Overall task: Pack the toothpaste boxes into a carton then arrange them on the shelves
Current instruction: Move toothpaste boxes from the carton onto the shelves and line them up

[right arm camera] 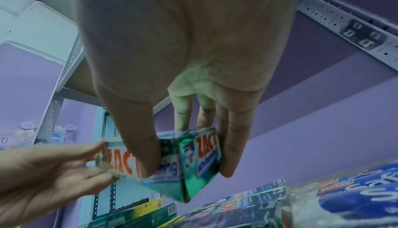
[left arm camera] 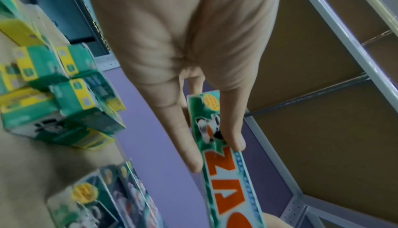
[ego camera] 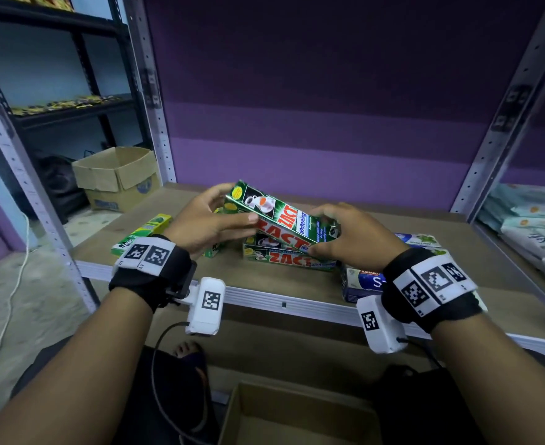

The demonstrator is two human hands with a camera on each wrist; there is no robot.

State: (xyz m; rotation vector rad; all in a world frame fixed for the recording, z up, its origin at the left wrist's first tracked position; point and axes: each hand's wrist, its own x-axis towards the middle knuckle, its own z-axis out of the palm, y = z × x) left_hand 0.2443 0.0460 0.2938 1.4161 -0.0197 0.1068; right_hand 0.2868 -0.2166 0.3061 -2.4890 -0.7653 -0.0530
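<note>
A green Zact toothpaste box [ego camera: 281,213] is held tilted above the wooden shelf board [ego camera: 264,281], far end raised. My left hand [ego camera: 213,216] pinches its far end between thumb and fingers; the left wrist view shows the box [left arm camera: 224,163] between my fingertips [left arm camera: 235,139]. My right hand [ego camera: 345,232] grips the near end, seen in the right wrist view as the box [right arm camera: 189,160] between thumb and fingers. More Zact boxes [ego camera: 284,258] lie stacked on the shelf just under the held one. An open brown carton [ego camera: 297,415] sits on the floor below.
Yellow-green toothpaste boxes [ego camera: 142,232] lie at the shelf's left, blue boxes [ego camera: 364,281] at the front right edge. Grey metal uprights [ego camera: 150,91] frame the bay. Another open carton [ego camera: 117,175] stands on the floor left. White packs [ego camera: 531,223] fill the neighbouring shelf.
</note>
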